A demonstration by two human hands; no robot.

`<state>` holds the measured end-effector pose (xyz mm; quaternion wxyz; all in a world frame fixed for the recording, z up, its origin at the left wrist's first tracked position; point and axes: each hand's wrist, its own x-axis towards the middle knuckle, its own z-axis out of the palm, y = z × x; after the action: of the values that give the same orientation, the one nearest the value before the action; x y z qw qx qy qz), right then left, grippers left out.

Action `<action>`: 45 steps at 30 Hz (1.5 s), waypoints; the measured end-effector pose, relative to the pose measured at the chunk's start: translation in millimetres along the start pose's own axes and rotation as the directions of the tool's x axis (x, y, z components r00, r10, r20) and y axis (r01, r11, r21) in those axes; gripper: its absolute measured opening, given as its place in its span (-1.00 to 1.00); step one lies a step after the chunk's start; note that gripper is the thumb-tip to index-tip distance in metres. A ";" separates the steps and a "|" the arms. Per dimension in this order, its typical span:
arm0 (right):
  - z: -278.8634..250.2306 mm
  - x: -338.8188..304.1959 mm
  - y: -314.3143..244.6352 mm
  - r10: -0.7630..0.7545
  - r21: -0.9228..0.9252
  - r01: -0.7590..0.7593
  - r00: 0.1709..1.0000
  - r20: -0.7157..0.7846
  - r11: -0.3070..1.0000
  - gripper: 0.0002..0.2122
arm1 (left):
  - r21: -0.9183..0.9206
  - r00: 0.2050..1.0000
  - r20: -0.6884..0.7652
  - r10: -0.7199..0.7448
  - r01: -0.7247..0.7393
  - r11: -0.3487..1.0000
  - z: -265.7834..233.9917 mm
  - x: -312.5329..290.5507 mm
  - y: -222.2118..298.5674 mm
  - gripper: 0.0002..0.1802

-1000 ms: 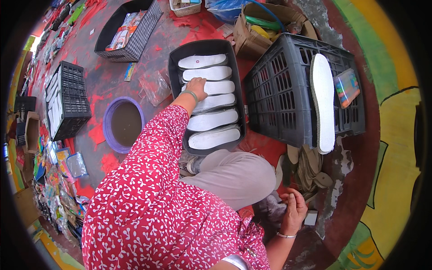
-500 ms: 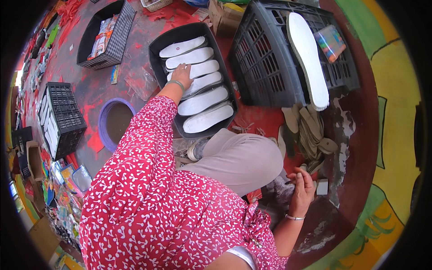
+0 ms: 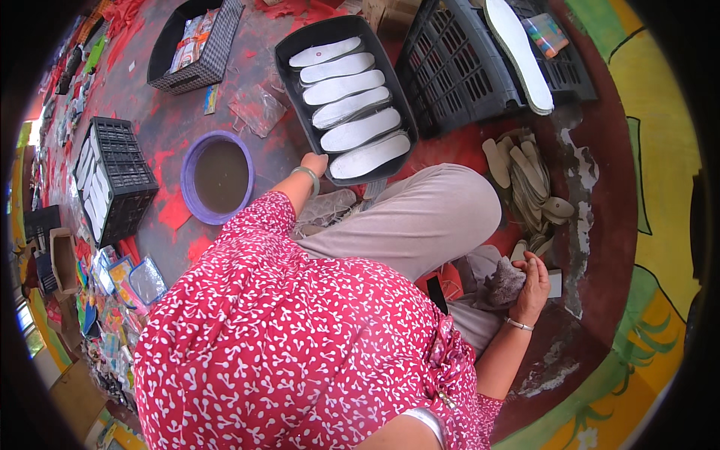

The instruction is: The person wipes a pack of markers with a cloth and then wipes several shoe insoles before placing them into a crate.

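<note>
A black tray (image 3: 298, 112) holds a row of several white shoe insoles (image 3: 343, 88). At its near left edge my left hand (image 3: 315, 163) is closed, fingers curled at the rim. At the right, my right hand (image 3: 531, 289) has its fingers bent together beside a grey fuzzy cloth (image 3: 504, 283). Whatever those fingers hold is hidden, and I cannot tell whether they grip the cloth. A small white block (image 3: 555, 283) lies just behind that hand.
A dark crate (image 3: 450, 75) at the far right carries a white insole (image 3: 519, 52) and a pack of coloured pieces (image 3: 546, 35). Beige soles (image 3: 529, 176) are piled beside my knee. Left of me stand a purple basin (image 3: 187, 180), a black crate (image 3: 127, 180) and a patterned box (image 3: 202, 75).
My left hand has left the insoles and come back to the tray's near left edge. The whole view has shifted. My right hand stays beside the grey cloth.
</note>
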<state>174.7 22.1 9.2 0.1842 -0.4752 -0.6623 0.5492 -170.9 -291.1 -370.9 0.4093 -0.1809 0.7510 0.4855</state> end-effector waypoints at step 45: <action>-17.6 -16.0 4.3 0.038 0.029 -0.035 0.994 -0.106 0.999 -0.79 | -0.224 0.517 0.855 -0.044 0.444 0.867 177.2 -121.7 205.2 -0.82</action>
<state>197.7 18.3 15.6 0.2156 -0.5134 -0.6352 0.5352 -157.4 -55.9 -189.7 0.7301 -0.1204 0.3123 0.5957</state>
